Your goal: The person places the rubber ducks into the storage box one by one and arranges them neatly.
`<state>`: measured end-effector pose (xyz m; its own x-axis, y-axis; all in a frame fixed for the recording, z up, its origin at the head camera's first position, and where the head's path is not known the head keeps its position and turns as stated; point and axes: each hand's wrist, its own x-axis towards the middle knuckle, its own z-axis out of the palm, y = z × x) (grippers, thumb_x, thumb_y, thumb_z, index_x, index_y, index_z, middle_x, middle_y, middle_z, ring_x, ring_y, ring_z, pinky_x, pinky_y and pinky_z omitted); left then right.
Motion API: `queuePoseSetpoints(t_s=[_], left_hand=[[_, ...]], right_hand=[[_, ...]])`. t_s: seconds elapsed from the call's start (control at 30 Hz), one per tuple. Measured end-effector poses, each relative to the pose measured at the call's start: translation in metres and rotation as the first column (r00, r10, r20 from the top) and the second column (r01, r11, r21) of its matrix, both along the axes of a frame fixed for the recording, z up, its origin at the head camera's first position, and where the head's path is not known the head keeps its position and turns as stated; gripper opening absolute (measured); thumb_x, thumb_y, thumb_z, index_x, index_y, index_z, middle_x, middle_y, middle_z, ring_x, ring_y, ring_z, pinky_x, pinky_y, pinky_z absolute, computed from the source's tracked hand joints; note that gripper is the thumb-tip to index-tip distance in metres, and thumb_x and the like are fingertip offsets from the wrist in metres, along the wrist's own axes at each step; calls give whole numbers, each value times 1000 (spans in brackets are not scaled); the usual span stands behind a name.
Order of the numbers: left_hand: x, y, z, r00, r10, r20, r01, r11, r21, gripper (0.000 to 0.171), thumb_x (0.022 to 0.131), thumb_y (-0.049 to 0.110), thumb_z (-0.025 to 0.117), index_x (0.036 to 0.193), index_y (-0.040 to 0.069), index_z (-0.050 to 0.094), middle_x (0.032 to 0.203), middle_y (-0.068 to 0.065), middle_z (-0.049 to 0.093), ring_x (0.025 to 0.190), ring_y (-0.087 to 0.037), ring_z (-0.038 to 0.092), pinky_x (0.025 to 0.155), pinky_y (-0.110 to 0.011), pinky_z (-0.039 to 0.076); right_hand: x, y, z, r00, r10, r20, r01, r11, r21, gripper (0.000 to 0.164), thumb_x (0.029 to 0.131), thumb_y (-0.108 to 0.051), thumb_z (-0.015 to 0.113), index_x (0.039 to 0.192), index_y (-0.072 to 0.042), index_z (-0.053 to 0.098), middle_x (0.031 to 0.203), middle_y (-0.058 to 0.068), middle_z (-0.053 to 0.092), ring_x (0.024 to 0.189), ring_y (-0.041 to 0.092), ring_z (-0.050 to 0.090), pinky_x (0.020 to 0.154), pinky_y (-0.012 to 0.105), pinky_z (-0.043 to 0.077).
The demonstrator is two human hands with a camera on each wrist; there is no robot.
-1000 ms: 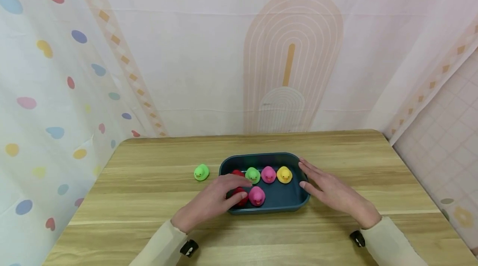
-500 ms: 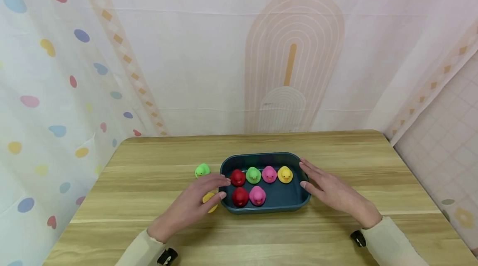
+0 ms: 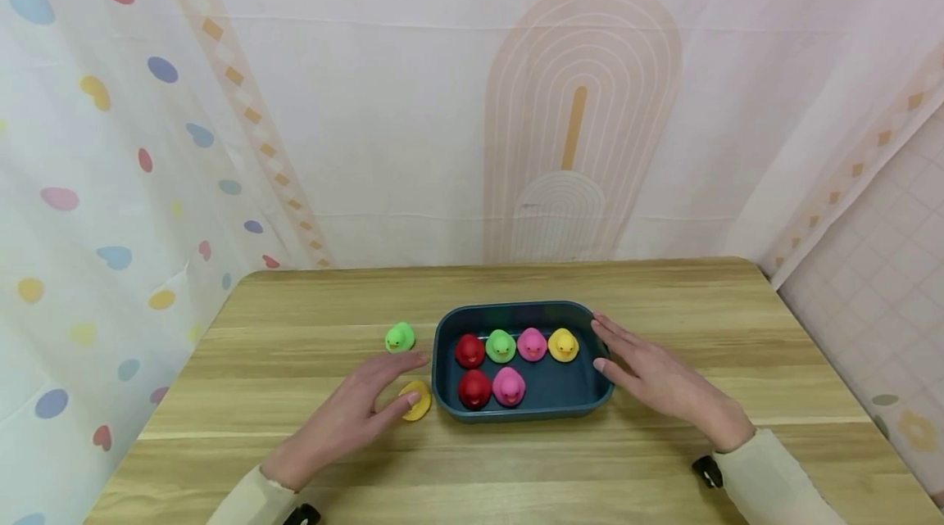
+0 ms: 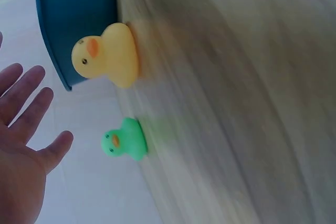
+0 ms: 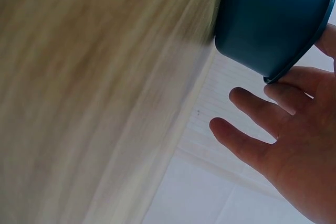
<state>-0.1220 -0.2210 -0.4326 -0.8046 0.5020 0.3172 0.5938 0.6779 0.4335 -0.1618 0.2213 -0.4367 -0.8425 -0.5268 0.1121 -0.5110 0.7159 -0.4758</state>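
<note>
My left hand (image 3: 342, 414) hovers left of the dark blue tray (image 3: 560, 408), fingers spread and holding nothing. Its thumb partly covers a yellow rubber duck (image 3: 417, 404) on the table. In the left wrist view the yellow duck (image 4: 118, 56) stands upright by the tray wall, apart from the fingers. Behind that hand sits a green rubber duck (image 3: 401, 337). Fairly straight fingers of my right hand (image 3: 660, 377) rest at the tray's right rim, also seen in the right wrist view on the tray edge (image 5: 278, 24).
Inside the tray, the back row has a red duck (image 3: 469, 351), a green duck (image 3: 501, 346), a pink duck (image 3: 532, 345) and a yellow duck (image 3: 563, 345). In front are another red duck (image 3: 474, 390) and pink duck (image 3: 509, 387). A patterned curtain (image 3: 398, 140) hangs behind the wooden table (image 3: 516, 476).
My left hand has drawn back left from above the red ducks in the tray, to beside the yellow duck, uncovering the red ducks. The right hand stays at the rim.
</note>
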Motion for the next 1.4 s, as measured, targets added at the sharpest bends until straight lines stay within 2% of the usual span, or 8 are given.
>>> queuePoseSetpoints(t_s=[0.27, 0.57, 0.83, 0.97, 1.07, 1.27, 1.4], left_hand=[[-3, -14, -7, 998, -34, -53, 31, 998, -59, 46, 101, 28, 68, 142, 9, 62, 145, -6, 61, 135, -32, 54, 111, -57, 42], [-8, -21, -15, 997, -71, -19, 68, 991, -115, 51, 100, 35, 69, 141, 4, 62, 148, -11, 58, 138, -33, 52, 111, -67, 37], [-10, -22, -17, 996, -87, -18, 83, 984, -160, 37, 100, 34, 69, 130, 12, 71, 139, -3, 63, 130, -27, 58, 107, -54, 48], [-11, -22, -18, 995, -95, 6, 95, 980, -175, 30, 103, 34, 67, 125, 14, 73, 134, -1, 65, 125, -25, 61, 103, -50, 51], [-12, -22, -18, 995, -103, 14, 104, 979, -174, 27, 101, 30, 70, 122, 14, 74, 130, 0, 67, 122, -24, 63, 102, -49, 53], [-12, -22, -18, 993, -120, -4, 117, 978, -170, 22, 96, 20, 75, 118, 14, 74, 122, -1, 71, 116, -23, 66, 98, -47, 55], [-10, -22, -18, 991, -129, -46, 120, 978, -171, 20, 96, 18, 75, 116, 13, 75, 116, -1, 73, 110, -23, 68, 95, -47, 57]], right_hand=[[0, 0, 0, 1000, -4, -6, 4, 1000, 6, 64, 110, -40, 51, 158, 1, 38, 168, 13, 29, 146, 37, 42, 114, 55, 39], [1, 0, 1, 1000, -9, 6, 9, 1000, 8, 65, 110, -41, 50, 158, 0, 38, 169, 12, 28, 146, 37, 41, 114, 55, 39], [0, 0, 1, 1000, -12, 14, 12, 1000, 9, 65, 110, -42, 50, 159, -1, 38, 169, 11, 28, 147, 37, 40, 114, 55, 39], [1, 0, 1, 1000, -8, 13, 8, 1000, 10, 65, 110, -42, 50, 159, 0, 37, 169, 12, 28, 147, 36, 40, 114, 55, 38], [1, 0, 1, 1000, -7, 12, 7, 1000, 10, 65, 110, -42, 50, 158, 0, 37, 168, 12, 28, 147, 36, 40, 114, 55, 38], [1, 0, 1, 1000, -5, 17, 5, 1000, 5, 65, 110, -41, 50, 159, 0, 37, 169, 12, 28, 147, 37, 40, 114, 55, 38], [0, 0, 1, 1000, -4, 16, 4, 1000, 8, 65, 110, -42, 49, 159, 0, 37, 169, 12, 28, 147, 37, 40, 114, 55, 38]])
